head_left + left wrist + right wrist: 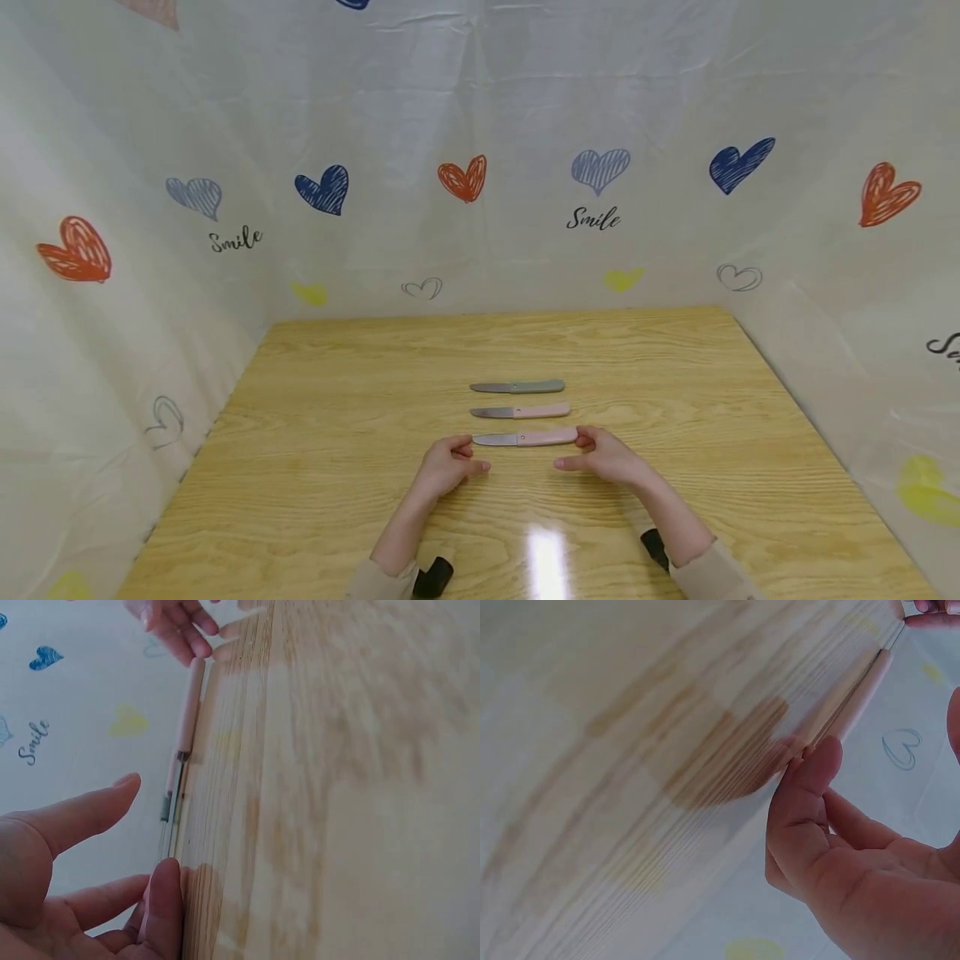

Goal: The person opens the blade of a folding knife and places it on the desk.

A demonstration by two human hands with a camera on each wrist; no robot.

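Three small knives lie in parallel rows on the wooden table, blades to the left. Closest to me is a knife with a pink handle (547, 437); behind it lies a second pink-handled knife (542, 411), then a knife with a grey-green handle (537, 387). My left hand (446, 467) touches the tip of the nearest blade with a fingertip, its thumb held apart. At the other end, fingertips of my right hand (609, 456) touch the butt of the pink handle (861, 694), thumb also away from it. Neither hand pinches the knife.
The wooden table (337, 400) meets a white curtain (525, 100) printed with hearts and "Smile" at the back and both sides. A bright light reflection (547, 558) shows on the tabletop near the front.
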